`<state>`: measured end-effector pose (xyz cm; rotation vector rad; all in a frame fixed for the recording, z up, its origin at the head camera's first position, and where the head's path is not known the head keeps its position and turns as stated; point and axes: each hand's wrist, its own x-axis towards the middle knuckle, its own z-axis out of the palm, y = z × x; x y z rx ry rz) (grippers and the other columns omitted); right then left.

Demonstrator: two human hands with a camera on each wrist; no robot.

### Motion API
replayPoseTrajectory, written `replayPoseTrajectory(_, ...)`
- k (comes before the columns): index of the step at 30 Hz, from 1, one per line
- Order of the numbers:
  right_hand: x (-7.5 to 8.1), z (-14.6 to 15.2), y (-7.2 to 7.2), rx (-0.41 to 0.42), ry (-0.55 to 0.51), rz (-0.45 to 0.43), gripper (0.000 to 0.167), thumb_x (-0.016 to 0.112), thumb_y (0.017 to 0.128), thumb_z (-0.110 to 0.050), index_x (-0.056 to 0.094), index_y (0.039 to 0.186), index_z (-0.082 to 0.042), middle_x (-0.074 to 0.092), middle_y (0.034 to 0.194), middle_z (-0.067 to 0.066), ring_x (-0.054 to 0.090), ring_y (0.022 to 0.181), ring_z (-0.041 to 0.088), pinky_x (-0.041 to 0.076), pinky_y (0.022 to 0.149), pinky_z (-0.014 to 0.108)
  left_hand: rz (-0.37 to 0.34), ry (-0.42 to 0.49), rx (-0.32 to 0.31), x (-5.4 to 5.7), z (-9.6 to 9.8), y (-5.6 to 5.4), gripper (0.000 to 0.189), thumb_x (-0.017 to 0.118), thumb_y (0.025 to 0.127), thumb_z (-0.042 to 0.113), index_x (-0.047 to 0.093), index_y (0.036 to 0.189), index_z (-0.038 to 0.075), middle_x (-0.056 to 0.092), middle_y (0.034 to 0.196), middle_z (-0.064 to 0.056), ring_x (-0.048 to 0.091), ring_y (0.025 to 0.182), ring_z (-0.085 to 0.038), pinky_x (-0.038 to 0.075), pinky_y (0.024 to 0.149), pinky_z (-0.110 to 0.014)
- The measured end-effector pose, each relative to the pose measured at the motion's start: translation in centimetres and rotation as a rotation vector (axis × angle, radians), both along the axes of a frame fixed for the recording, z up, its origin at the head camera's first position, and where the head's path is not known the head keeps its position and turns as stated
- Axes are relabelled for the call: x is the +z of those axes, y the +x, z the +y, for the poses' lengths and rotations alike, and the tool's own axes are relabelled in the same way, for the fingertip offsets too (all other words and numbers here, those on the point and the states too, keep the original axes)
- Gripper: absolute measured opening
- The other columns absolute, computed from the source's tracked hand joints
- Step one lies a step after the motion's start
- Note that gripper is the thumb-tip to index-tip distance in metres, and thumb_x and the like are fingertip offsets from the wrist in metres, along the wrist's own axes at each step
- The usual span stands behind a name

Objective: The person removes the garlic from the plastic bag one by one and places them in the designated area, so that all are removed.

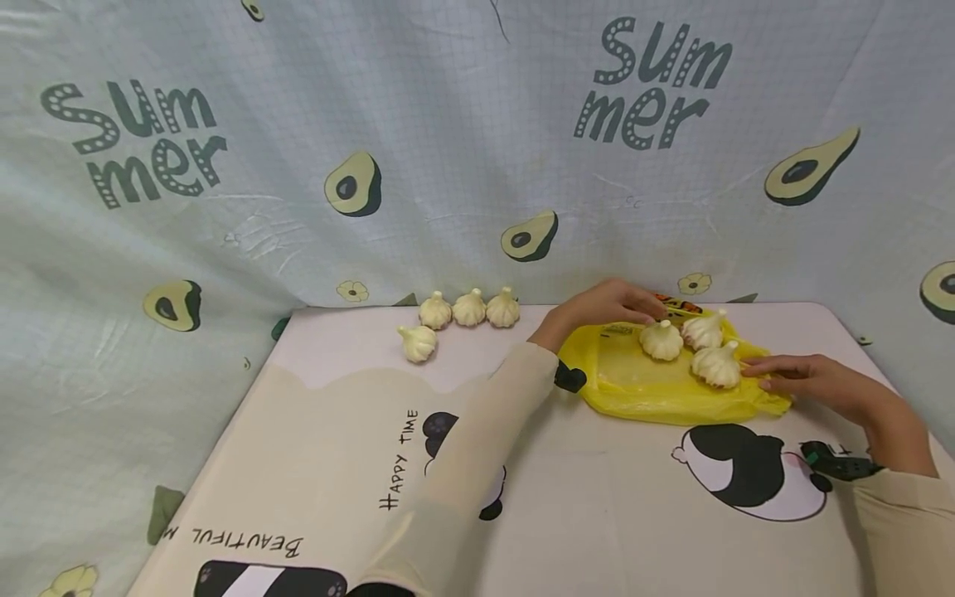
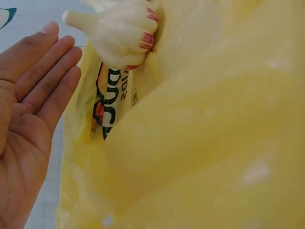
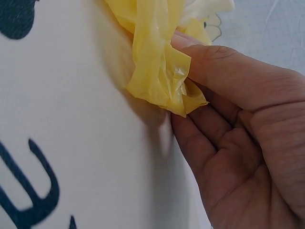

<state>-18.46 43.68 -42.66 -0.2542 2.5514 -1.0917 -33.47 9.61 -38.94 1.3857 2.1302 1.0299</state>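
A yellow plastic bag (image 1: 649, 402) lies flat on the table, with a shallow rectangular shape showing through it. Three garlic bulbs rest on top: one at left (image 1: 661, 341), one at the back (image 1: 704, 330) and one at right (image 1: 717, 365). My left hand (image 1: 615, 303) is at the bag's far edge, its fingers straight. A garlic bulb (image 2: 119, 36) lies beside those fingers in the left wrist view. My right hand (image 1: 828, 385) reaches to the bag's right end, near the right bulb. A crumpled bag end (image 3: 162, 71) hides its fingertips in the right wrist view.
Several more garlic bulbs (image 1: 468, 308) stand at the table's back left, three in a row and one in front. The table (image 1: 567, 497) has a printed panda cover. A curtain (image 1: 448, 124) with avocados and lettering hangs along the back edge.
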Motion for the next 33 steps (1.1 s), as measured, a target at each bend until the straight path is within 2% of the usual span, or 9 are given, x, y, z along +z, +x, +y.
replayPoseTrajectory(3,-0.1,0.1,0.0,-0.003,0.005,-0.001,0.039,0.065,0.1,-0.025,0.066,0.132,-0.002,0.053,0.146,0.015,0.027,0.139,0.055,0.024,0.104,0.077,-0.009,0.005,-0.001,-0.1,0.6,-0.1,0.032,0.065,0.101,0.016,0.069,0.131,0.004,0.071,0.127,-0.006,0.067,0.109,-0.004,0.048,0.093,-0.013)
replayPoseTrajectory(7,-0.3,0.3,-0.1,0.0,-0.006,0.001,0.037,0.064,0.101,-0.024,0.067,0.131,-0.003,0.056,0.13,-0.02,0.026,0.139,0.055,0.024,0.105,0.077,-0.032,-0.004,-0.007,-0.4,1.2,-0.2,0.034,0.067,0.099,0.015,0.069,0.131,0.004,0.071,0.127,-0.006,0.066,0.109,-0.004,0.049,0.093,-0.013)
replayPoseTrajectory(9,-0.3,0.4,-0.2,0.013,-0.026,0.005,0.037,0.064,0.101,-0.022,0.066,0.132,-0.001,0.053,0.124,-0.027,0.025,0.138,0.058,0.023,0.105,0.078,-0.04,-0.011,-0.014,-0.5,1.3,-0.2,0.036,0.068,0.098,0.015,0.068,0.132,0.004,0.07,0.128,-0.005,0.066,0.109,-0.003,0.049,0.092,-0.013)
replayPoseTrajectory(12,-0.3,0.5,-0.3,0.014,-0.002,0.011,0.037,0.063,0.102,-0.024,0.066,0.132,-0.004,0.052,0.124,-0.029,0.033,0.14,0.044,0.027,0.109,0.072,-0.034,-0.019,-0.022,-0.6,1.5,-0.3,0.038,0.07,0.097,0.016,0.068,0.133,0.004,0.07,0.128,-0.005,0.065,0.109,-0.004,0.048,0.092,-0.013)
replayPoseTrajectory(16,-0.3,0.7,-0.4,0.018,0.0,0.021,0.037,0.063,0.102,-0.024,0.067,0.132,-0.004,0.053,0.125,-0.03,0.038,0.126,-0.007,0.028,0.109,0.071,-0.032,-0.034,-0.006,-0.8,1.9,-0.4,0.039,0.071,0.097,0.019,0.068,0.133,0.006,0.07,0.129,-0.004,0.065,0.11,-0.004,0.048,0.092,-0.012)
replayPoseTrajectory(18,-0.3,0.7,-0.5,0.021,-0.007,0.026,0.036,0.063,0.102,-0.024,0.067,0.132,-0.004,0.054,0.124,-0.031,0.033,0.115,-0.021,0.029,0.11,0.068,-0.035,-0.036,0.005,-0.9,2.1,-0.5,0.038,0.072,0.096,0.02,0.069,0.132,0.007,0.07,0.128,-0.004,0.065,0.111,-0.004,0.048,0.092,-0.012)
replayPoseTrajectory(27,-0.1,0.6,-0.4,0.021,-0.043,0.012,0.035,0.063,0.102,-0.021,0.067,0.131,-0.003,0.055,0.123,-0.03,0.029,0.108,-0.025,0.023,0.105,0.077,-0.014,-0.019,0.006,-1.1,2.8,-0.5,0.032,0.073,0.095,0.02,0.073,0.125,0.008,0.072,0.122,-0.002,0.066,0.106,-0.002,0.049,0.09,-0.011)
replayPoseTrajectory(30,0.0,0.6,-0.4,0.032,-0.025,0.031,0.034,0.063,0.102,-0.022,0.068,0.131,-0.004,0.055,0.124,-0.03,0.029,0.108,-0.028,0.032,0.117,0.042,0.007,-0.036,0.016,-1.0,2.9,-0.3,0.032,0.073,0.096,0.021,0.073,0.125,0.008,0.071,0.122,-0.002,0.066,0.105,-0.001,0.048,0.088,-0.01)
replayPoseTrajectory(33,0.2,0.6,-0.4,0.044,-0.006,0.049,0.034,0.062,0.102,-0.022,0.068,0.131,-0.005,0.055,0.125,-0.031,0.029,0.108,-0.03,0.034,0.094,0.007,0.026,-0.056,0.024,-0.8,3.0,-0.1,0.034,0.072,0.096,0.022,0.072,0.127,0.007,0.071,0.124,-0.003,0.067,0.105,-0.002,0.048,0.087,-0.01)
